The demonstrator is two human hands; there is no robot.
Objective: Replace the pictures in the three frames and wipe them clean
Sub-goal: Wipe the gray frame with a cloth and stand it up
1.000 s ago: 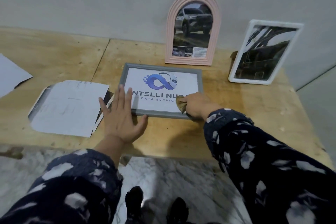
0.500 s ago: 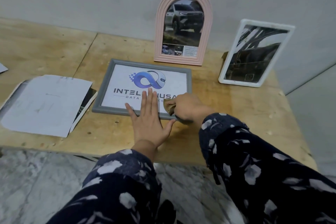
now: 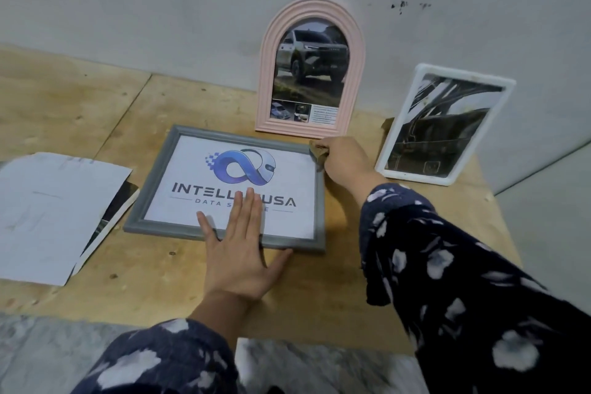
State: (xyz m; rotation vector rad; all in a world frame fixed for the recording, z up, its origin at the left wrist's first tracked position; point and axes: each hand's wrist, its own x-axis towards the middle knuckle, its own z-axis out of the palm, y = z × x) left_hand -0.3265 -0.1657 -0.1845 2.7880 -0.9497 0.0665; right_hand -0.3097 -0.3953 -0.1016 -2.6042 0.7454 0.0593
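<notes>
On the near edge of the grey frame (image 3: pixel 225 189) my left hand (image 3: pixel 238 253) lies flat, fingers straight and together over the glass, thumb spread along the bottom rail, holding nothing and just pressing down. My right hand (image 3: pixel 342 157) reaches to the frame's far right corner, its fingers curled round a small brown cloth (image 3: pixel 319 150) that touches that corner. Both my sleeves are dark blue with white flower shapes.

That grey frame lies face up on the plywood table (image 3: pixel 319 297), and the picture in it shows a blue loop logo with lettering that my left fingers partly cover.

I count three frames in all. Beyond the grey one, a pink arched frame (image 3: pixel 311 69) stands upright against the wall (image 3: pixel 160 3), just past my right hand, showing a pickup truck. To its right a white rectangular frame (image 3: pixel 446 123) leans back, tilted, with a dark picture I cannot make out; a bit of brown card shows behind its left edge.

Left of the grey frame lies one loose stack of papers (image 3: pixel 54 211), a white sheet on top with the dark edge of at least one print showing beneath it; how many sheets are under it I cannot tell. The stack sits near the frame but apart from it. Below the table edge is a marbled grey floor (image 3: pixel 48 352).
</notes>
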